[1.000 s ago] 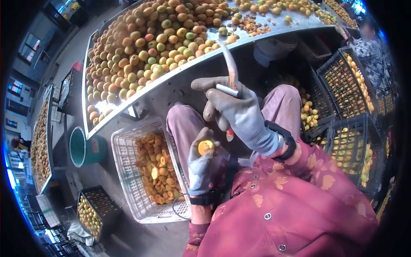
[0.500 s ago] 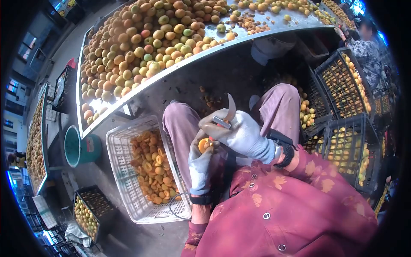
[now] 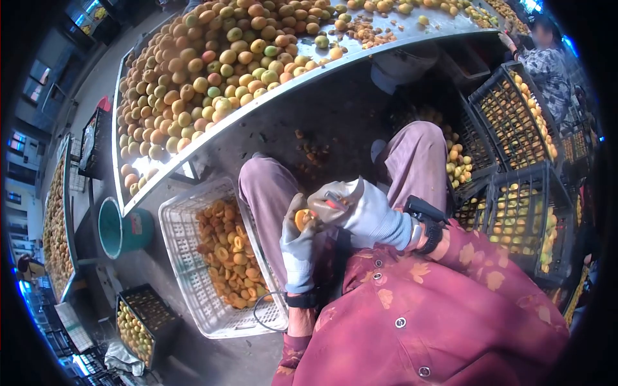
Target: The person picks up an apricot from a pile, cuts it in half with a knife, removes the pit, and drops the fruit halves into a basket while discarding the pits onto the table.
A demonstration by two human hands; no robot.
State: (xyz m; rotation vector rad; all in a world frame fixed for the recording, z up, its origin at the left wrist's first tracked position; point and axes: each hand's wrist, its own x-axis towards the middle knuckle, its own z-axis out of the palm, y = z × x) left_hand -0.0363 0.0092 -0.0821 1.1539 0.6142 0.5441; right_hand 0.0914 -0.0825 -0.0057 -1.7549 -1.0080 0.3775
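Observation:
Gloved, my left hand [image 3: 298, 248] holds an orange apricot [image 3: 302, 219] between thumb and fingers, above my lap. My right hand [image 3: 360, 209], in a pale glove, is closed around a knife [image 3: 337, 200] with a dark and red handle; its fingers touch the apricot side of my left hand. Most of the blade is hard to make out against the glove. A white crate [image 3: 187, 276] to the left of my legs holds many cut apricot pieces [image 3: 237, 257].
Whole fruit lies heaped on a metal-edged table [image 3: 212, 134] in front. A teal bucket [image 3: 136, 228] stands at the left. Black crates [image 3: 515, 122] of fruit are stacked on the right, where another person [image 3: 547, 71] is seen.
My right hand has turned, and the curved blade that pointed upward no longer shows clearly. The left hand still holds the apricot, slightly further left. The whole view has shifted a little.

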